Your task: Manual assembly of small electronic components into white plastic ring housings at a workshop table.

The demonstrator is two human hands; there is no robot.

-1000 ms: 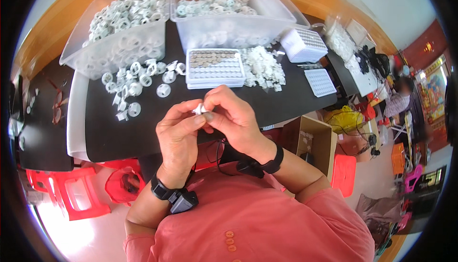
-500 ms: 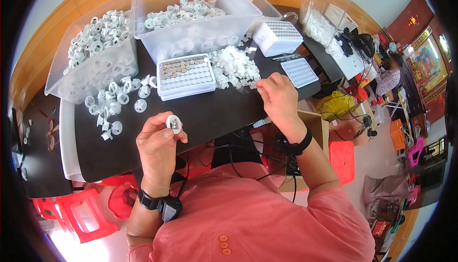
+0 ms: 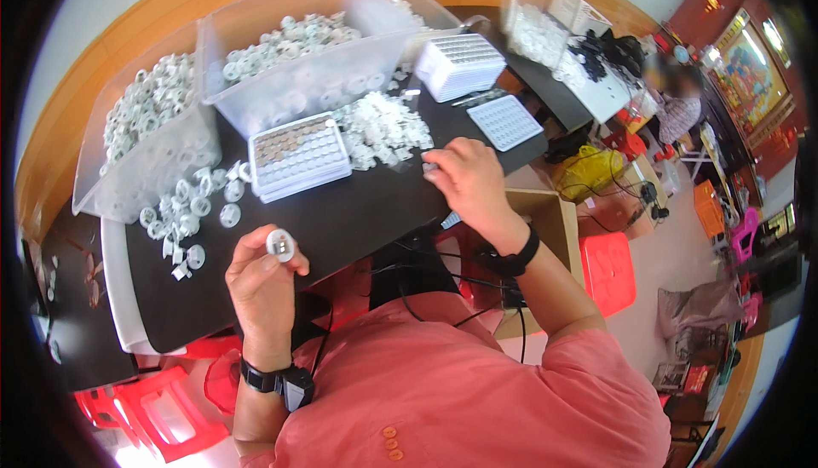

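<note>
My left hand (image 3: pixel 262 285) is closed around a small round white plastic part (image 3: pixel 280 246), held up over the table's front edge. Two small metal pieces show in the part's face. My right hand (image 3: pixel 470 180) is above the dark table with thumb and forefinger pinched together. A small translucent plastic piece (image 3: pixel 429 166) shows at those fingertips, partly hidden by them. Just beyond the fingertips lies a heap of small white plastic pieces (image 3: pixel 383 130). A stacked white tray (image 3: pixel 300 180) with rows of round discs, some brownish and some white, stands left of the heap.
Clear bins (image 3: pixel 281 97) of white parts line the back. Loose round parts (image 3: pixel 194 200) lie at left. A tray stack (image 3: pixel 461 72) and a flat pale tray (image 3: pixel 506 123) stand at right. Below are a cardboard box (image 3: pixel 545 204) and red stool (image 3: pixel 607 272). Another person (image 3: pixel 679 114) sits far right.
The view has shifted, so the table things sit further left and partly lower. My left hand still holds the round part; my right fingers remain pinched beside the heap.
</note>
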